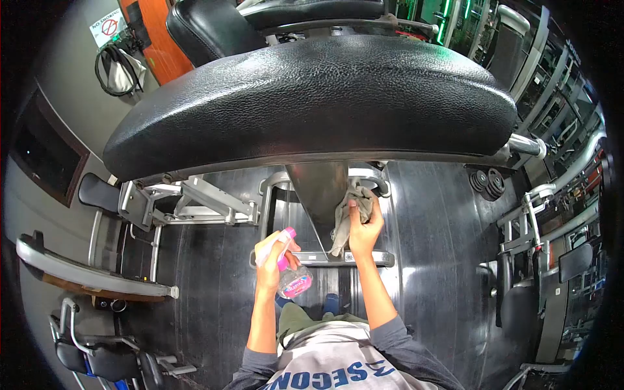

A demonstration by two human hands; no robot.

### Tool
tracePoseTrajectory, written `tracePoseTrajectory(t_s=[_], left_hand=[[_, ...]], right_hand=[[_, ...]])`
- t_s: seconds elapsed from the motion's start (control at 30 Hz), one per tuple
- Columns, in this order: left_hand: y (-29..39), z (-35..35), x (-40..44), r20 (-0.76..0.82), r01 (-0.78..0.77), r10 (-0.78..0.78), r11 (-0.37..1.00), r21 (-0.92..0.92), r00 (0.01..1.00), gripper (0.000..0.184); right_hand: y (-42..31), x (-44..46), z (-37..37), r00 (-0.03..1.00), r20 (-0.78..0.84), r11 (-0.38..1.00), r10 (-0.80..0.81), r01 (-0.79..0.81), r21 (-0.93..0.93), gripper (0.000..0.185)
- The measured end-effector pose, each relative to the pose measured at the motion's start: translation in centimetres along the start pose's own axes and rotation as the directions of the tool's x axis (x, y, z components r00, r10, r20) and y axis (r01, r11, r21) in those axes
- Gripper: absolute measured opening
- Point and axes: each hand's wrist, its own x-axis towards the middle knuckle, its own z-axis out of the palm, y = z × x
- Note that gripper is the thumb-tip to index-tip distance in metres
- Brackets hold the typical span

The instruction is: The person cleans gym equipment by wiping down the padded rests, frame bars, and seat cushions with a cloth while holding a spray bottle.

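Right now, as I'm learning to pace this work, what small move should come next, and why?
Probably draw the grey cloth down the dark post: the right hand holds it bunched at the post's edge in this view, while the left hand grips the spray bottle off to the left, apart from the cloth.

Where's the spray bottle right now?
In the head view, the spray bottle is in the left hand, left of the cloth in the right hand and lower in the picture than the black pad.
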Motion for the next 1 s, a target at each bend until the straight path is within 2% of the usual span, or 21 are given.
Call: tracePoseTrajectory(t_s=[0.1,0.13,0.17,0.27,0.37,0.43,0.5,0.57,0.63,0.7,0.77,0.83,0.87,0.97,1.0], left_hand=[[-0.1,0.4,0.0,-0.021,-0.014,0.013,1.000,-0.011,1.000,0.039],[-0.1,0.4,0.0,-0.045,-0.027,0.026,1.000,-0.015,0.999,0.039],[-0.2,0.4,0.1,-0.047,-0.030,0.029,0.999,-0.016,0.998,0.039],[-0.5,0.2,0.3,-0.074,-0.061,0.059,0.998,-0.029,0.995,0.040],[-0.4,-0.1,0.2,-0.070,-0.065,0.061,0.996,-0.058,0.996,0.035],[-0.7,-0.3,0.2,-0.102,-0.076,0.068,0.994,-0.078,0.992,0.036],[-0.8,-0.5,0.3,-0.116,-0.076,0.066,0.994,-0.078,0.991,0.036],[-0.9,-0.6,0.2,-0.128,-0.074,0.064,0.994,-0.076,0.990,0.036],[-1.1,-0.8,0.1,-0.140,-0.099,0.088,0.993,-0.071,0.986,0.036],[-1.3,-0.9,-0.1,-0.142,-0.098,0.087,0.992,-0.076,0.986,0.036],[-1.2,-1.0,0.1,-0.145,-0.109,0.097,0.991,-0.081,0.985,0.036],[-1.1,-1.1,-0.2,-0.141,-0.093,0.085,0.994,-0.057,0.986,0.036],[-1.2,-1.2,-0.2,-0.140,-0.091,0.082,0.994,-0.057,0.987,0.036],[-1.6,-1.3,-0.3,-0.154,-0.081,0.072,0.995,-0.052,0.985,0.036],[-1.7,-1.3,-0.3,-0.148,-0.084,0.074,0.994,-0.062,0.986,0.036]], right_hand=[[3.7,-2.3,-0.5,0.999,0.011,0.996,0.036,-0.035,-0.083,0.029],[5.1,-3.7,-0.5,0.998,-0.032,0.991,0.046,-0.050,-0.125,0.032],[6.7,-5.1,-0.6,0.991,-0.048,0.984,0.125,-0.130,-0.118,0.035],[7.2,-6.5,-0.1,0.976,-0.107,0.964,0.191,-0.207,-0.165,0.034],[4.0,-6.2,1.6,0.989,-0.096,0.967,0.112,-0.131,-0.220,0.031],[2.9,-5.8,2.7,0.985,-0.097,0.974,-0.145,0.124,-0.190,0.027],[3.1,-5.6,2.8,0.978,-0.054,0.954,-0.200,0.182,-0.236,0.028],[4.8,-6.2,2.1,0.946,0.029,0.875,-0.322,0.310,-0.372,0.037],[6.7,-7.3,1.1,0.948,0.040,0.858,-0.317,0.305,-0.414,0.037],[7.3,-8.2,0.2,0.984,0.157,0.888,-0.088,0.149,-0.436,0.033],[7.3,-8.0,0.6,0.988,0.129,0.890,-0.082,0.131,-0.436,0.030],[4.5,-6.7,1.3,0.978,0.186,0.905,-0.093,0.161,-0.395,0.030],[2.6,-6.0,2.1,0.964,0.189,0.899,-0.186,0.244,-0.364,0.030],[-0.3,-4.4,3.8,0.958,0.196,0.929,-0.208,0.256,-0.267,0.030],[-0.3,-4.5,3.8,0.968,0.192,0.938,-0.162,0.211,-0.276,0.029]])
